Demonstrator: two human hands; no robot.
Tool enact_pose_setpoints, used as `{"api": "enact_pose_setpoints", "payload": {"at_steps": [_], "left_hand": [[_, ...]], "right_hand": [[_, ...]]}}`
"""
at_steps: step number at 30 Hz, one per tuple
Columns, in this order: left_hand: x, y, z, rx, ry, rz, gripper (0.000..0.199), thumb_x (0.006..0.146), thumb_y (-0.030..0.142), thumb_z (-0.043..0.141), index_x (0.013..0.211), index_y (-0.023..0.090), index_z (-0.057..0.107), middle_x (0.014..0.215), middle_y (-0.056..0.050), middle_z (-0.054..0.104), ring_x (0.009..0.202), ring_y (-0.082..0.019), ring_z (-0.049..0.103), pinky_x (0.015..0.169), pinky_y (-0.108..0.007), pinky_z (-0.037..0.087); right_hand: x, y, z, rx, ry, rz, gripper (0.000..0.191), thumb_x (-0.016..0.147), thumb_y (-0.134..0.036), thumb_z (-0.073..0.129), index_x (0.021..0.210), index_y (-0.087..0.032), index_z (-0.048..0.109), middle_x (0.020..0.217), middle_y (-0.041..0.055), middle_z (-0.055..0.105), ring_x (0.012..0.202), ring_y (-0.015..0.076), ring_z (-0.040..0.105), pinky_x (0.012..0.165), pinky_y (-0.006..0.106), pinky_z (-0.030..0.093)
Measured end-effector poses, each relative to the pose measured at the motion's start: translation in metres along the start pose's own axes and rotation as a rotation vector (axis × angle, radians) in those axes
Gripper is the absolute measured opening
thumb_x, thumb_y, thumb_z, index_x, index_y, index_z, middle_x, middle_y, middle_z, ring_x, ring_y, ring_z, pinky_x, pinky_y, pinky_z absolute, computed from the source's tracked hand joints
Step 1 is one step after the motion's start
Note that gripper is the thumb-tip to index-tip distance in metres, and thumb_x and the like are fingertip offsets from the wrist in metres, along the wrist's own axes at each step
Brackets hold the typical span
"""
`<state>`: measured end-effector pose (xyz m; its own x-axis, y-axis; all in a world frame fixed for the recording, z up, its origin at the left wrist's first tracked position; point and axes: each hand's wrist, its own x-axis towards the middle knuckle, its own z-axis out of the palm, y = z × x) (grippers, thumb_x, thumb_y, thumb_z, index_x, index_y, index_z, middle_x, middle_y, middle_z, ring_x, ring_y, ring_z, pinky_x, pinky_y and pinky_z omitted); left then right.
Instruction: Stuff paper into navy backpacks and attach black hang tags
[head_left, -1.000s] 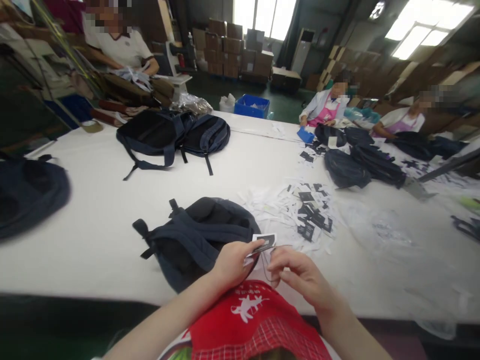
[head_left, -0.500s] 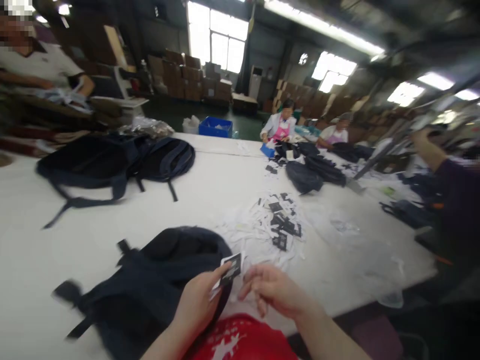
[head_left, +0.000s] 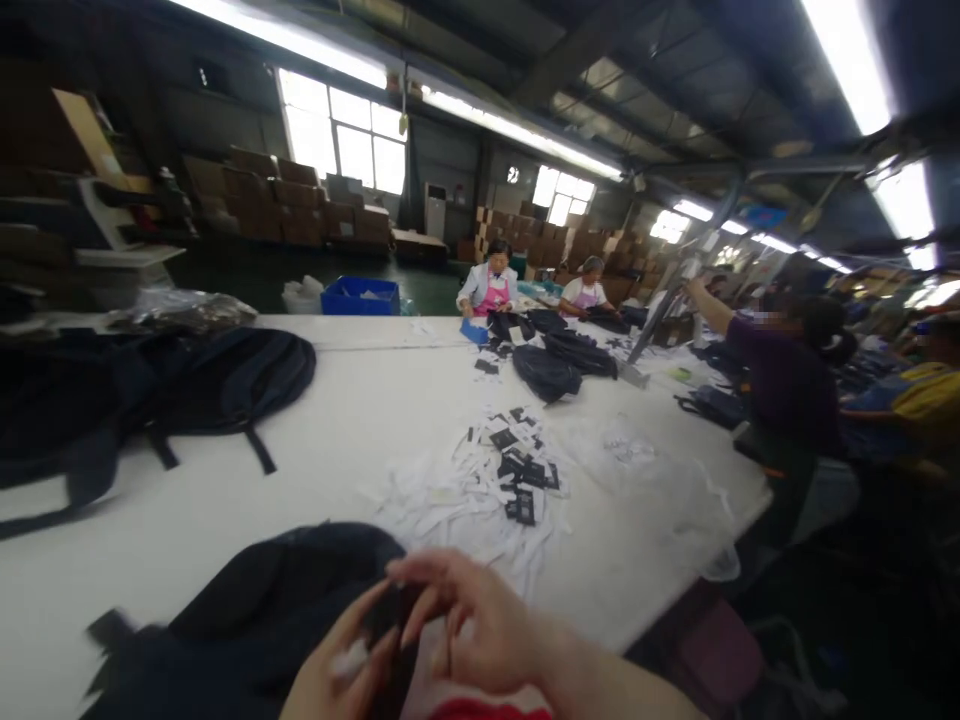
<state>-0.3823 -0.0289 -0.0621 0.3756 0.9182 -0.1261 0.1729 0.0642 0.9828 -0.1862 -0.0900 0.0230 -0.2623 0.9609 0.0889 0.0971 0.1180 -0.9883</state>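
Low in the head view, my left hand point(head_left: 341, 650) is closed on a dark tag point(head_left: 384, 612), with a bit of white showing between the fingers. My right hand point(head_left: 476, 615) meets it from the right, fingers curled and fingertips at the tag's upper edge. Whatever the right fingers pinch is blurred and partly hidden. Beneath and left of both hands, a dark navy backpack point(head_left: 277, 600) lies on the white table point(head_left: 337, 480). Just beyond the hands spreads a pile of black tags point(head_left: 521, 470) and white paper strips point(head_left: 450, 510).
More dark backpacks point(head_left: 240, 380) lie at the left. Clear plastic bags point(head_left: 645, 480) cover the table's right side. A blue bin point(head_left: 360, 297) stands at the far edge. Two people in pink aprons point(head_left: 495, 292) work across the table; a person in purple point(head_left: 780, 370) stands right.
The view has swung to the right. My right hand has come in against the left one, over the tag, which was held apart in the left hand before.
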Motion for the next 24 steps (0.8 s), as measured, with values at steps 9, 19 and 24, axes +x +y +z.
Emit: {"api": "enact_pose_setpoints", "payload": {"at_steps": [9, 19, 24], "left_hand": [[0.000, 0.053, -0.038, -0.631, -0.189, -0.787, 0.014, 0.066, 0.023, 0.068, 0.068, 0.009, 0.068, 0.042, 0.002, 0.049, 0.034, -0.005, 0.037, 0.033, -0.014, 0.028], [0.000, 0.053, -0.057, -0.264, -0.596, -0.619, 0.024, 0.059, 0.016, 0.076, 0.083, 0.012, 0.074, 0.057, 0.000, 0.066, 0.036, -0.005, 0.043, 0.033, -0.017, 0.026], [0.015, 0.056, -0.071, -0.159, -0.779, -0.539, 0.021, 0.064, 0.024, 0.075, 0.083, 0.014, 0.074, 0.061, -0.002, 0.068, 0.049, -0.009, 0.057, 0.046, -0.017, 0.039]], "right_hand": [[-0.010, 0.014, -0.004, -0.762, 0.116, 0.107, 0.062, 0.081, -0.032, 0.064, 0.139, -0.024, 0.044, 0.115, 0.0092, 0.068, 0.077, 0.0200, 0.068, 0.074, 0.036, 0.056], [0.016, 0.048, 0.055, -0.611, 0.126, 0.073, 0.089, 0.071, -0.036, 0.075, 0.147, -0.019, 0.033, 0.138, 0.0155, 0.053, 0.112, 0.0284, 0.061, 0.098, 0.046, 0.049], [0.022, 0.046, 0.070, -0.508, 0.187, 0.131, 0.090, 0.068, -0.031, 0.076, 0.147, -0.019, 0.034, 0.146, 0.0160, 0.046, 0.133, 0.0297, 0.045, 0.109, 0.048, 0.039]]}}
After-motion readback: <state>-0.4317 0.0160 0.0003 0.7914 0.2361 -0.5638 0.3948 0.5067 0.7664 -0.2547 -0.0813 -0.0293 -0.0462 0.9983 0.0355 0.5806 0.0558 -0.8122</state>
